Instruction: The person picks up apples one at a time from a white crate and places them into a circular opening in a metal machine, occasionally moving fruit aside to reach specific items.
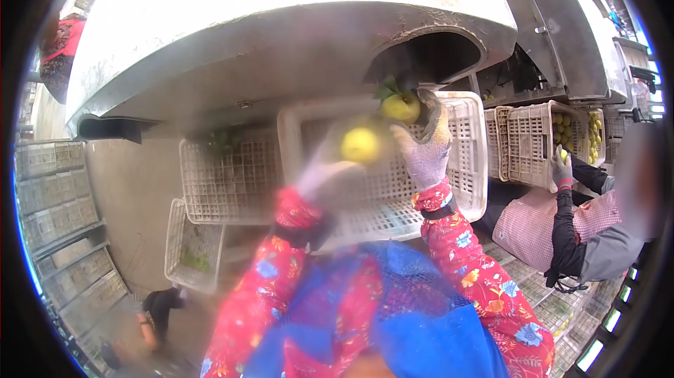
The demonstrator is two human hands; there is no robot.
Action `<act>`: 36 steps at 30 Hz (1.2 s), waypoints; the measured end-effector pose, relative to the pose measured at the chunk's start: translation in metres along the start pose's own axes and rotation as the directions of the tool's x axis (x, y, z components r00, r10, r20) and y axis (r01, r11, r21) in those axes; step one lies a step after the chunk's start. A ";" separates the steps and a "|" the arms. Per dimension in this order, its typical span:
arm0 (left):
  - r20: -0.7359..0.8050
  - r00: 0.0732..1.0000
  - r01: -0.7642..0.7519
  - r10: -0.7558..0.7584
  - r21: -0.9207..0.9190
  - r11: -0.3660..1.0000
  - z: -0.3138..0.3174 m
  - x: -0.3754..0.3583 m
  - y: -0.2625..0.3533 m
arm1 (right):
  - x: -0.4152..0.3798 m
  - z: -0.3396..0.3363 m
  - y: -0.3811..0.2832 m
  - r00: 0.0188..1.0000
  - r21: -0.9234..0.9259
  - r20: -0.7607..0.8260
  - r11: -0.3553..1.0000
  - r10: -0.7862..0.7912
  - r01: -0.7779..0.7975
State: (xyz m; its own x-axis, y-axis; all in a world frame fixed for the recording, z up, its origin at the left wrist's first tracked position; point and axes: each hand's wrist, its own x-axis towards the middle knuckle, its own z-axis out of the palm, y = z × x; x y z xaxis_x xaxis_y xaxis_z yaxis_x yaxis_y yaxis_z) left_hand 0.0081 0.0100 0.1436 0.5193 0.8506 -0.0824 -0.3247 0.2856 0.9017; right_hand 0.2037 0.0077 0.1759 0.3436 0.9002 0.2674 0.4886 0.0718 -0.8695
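My left hand (324, 173), in a pale glove and smeared by motion, has its fingers at a round yellow fruit (359, 145) above a white plastic crate (463, 167). The fruit appears to sit against the thumb and fingertips. My right hand (428, 146) wears a light glove with dark, dirty fingers. Its thumb and fingers curl round a second fruit, a yellow-green leafy fruit (401, 108) with green leaves still attached. This one is just below the dark opening (442, 55) of a metal housing.
The metal housing (281, 34) spans the area in front of me. Another white crate (228, 181) stands to the left, and a smaller crate (196, 251) lies below it. At right, a co-worker (562, 230) handles fruit beside a fruit-filled crate (537, 142). Stacked crates (60, 202) line the far left.
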 end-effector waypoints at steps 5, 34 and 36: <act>-0.125 0.991 0.026 -0.041 -0.120 0.992 -0.012 0.001 0.002 | 0.073 0.039 0.064 0.980 -0.647 0.113 0.736 -0.164 0.198; -0.195 0.974 -0.090 0.115 0.130 0.987 0.028 0.024 0.010 | -0.035 0.004 -0.007 0.961 -0.107 -0.057 0.959 -0.269 0.262; -0.214 0.970 -0.076 0.117 0.190 0.979 0.029 0.021 0.013 | -0.032 0.004 -0.008 0.972 -0.200 -0.106 0.962 -0.210 0.186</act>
State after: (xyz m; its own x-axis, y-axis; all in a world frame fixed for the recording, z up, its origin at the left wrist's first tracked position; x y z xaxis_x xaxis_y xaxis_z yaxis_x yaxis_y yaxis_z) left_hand 0.0379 0.0184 0.1657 0.2965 0.9528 -0.0651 -0.2072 0.1307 0.9695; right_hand 0.1858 -0.0204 0.1726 0.3163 0.8143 0.4867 0.6943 0.1508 -0.7037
